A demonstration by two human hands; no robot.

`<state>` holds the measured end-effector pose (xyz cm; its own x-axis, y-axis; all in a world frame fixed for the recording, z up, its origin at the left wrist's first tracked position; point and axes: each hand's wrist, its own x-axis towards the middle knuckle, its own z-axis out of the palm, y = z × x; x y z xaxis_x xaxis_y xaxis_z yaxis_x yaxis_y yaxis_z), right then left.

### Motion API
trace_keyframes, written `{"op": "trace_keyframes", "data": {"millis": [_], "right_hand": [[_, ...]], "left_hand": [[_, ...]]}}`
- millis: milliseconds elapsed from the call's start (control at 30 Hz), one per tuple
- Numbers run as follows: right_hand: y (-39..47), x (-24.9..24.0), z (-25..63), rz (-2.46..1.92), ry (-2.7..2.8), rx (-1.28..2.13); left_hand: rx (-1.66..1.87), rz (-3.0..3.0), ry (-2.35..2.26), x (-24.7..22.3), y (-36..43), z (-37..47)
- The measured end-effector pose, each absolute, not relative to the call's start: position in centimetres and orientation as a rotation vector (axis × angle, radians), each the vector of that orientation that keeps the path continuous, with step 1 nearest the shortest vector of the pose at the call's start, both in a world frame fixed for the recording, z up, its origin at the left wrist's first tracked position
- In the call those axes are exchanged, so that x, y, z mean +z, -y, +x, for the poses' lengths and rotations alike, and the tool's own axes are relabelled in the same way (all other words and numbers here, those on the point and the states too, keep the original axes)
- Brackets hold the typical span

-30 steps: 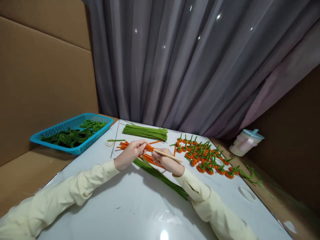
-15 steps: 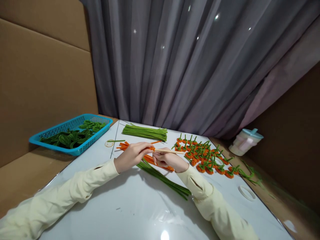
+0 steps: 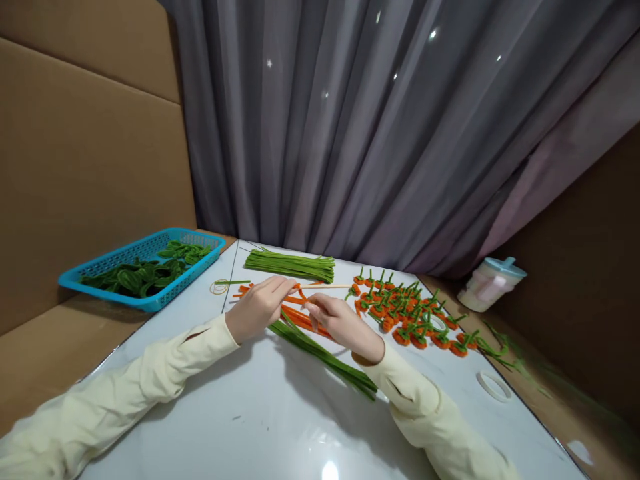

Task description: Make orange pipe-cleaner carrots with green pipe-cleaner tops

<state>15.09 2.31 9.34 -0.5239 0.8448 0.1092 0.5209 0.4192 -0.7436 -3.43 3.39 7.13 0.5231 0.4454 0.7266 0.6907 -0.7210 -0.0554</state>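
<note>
Wooden stick (image 3: 325,287) now lies level in my left hand (image 3: 257,308), fingertips pinched on its near end; a second ago my right hand (image 3: 343,325) steadied it. That hand has dropped to the orange stems (image 3: 300,319) mid-table, fingers curled on one, beside the green stems (image 3: 325,357).

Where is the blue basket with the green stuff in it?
In the head view the blue basket sits far left on the brown ledge, just off the white table's left edge, holding folded green pipe cleaners, well left of the left hand.
</note>
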Motion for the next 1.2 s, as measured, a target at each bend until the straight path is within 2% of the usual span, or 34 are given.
{"op": "trace_keyframes", "data": {"millis": [100, 167, 467, 567, 633, 767, 867, 933, 1000, 1200], "right_hand": [[-1.5, 9.8, 15.3, -1.359, 2.392, 0.325], [-0.8, 10.0, 15.1, -1.454, 2.491, 0.058], [0.5, 11.2, 15.5, -1.232, 2.7, -0.484], [-0.7, 11.9, 16.8, -1.233, 2.629, -0.479], [-1.8, 12.1, 17.6, -1.158, 2.575, -0.294], [-3.7, 11.7, 18.5, -0.883, 2.537, 0.236], [-4.0, 10.9, 17.9, -0.839, 2.484, 0.365], [-3.6, 10.3, 17.0, -0.888, 2.483, 0.325], [-2.8, 9.8, 16.1, -0.994, 2.541, 0.207], [0.0, 10.3, 14.7, -1.329, 2.73, -0.261]], "left_hand": [[-0.953, -2.41, 0.981, 7.1, -3.4, -3.5], [-0.887, -2.38, 0.981, 6.9, -3.3, -3.3], [-0.652, -2.543, 0.903, 7.0, -2.6, -2.8], [-0.817, -2.762, 0.804, 7.6, -2.4, -2.8], [-1.017, -2.938, 0.838, 8.2, -2.2, -2.8], [-1.332, -3.256, 1.196, 9.6, -1.6, -2.6], [-1.586, -3.388, 1.438, 9.8, -1.6, -2.5], [-1.743, -3.315, 1.534, 9.5, -1.7, -2.3], [-1.732, -3.123, 1.53, 8.8, -1.9, -2.2], [-1.277, -2.659, 1.186, 6.6, -2.7, -2.3]]}}
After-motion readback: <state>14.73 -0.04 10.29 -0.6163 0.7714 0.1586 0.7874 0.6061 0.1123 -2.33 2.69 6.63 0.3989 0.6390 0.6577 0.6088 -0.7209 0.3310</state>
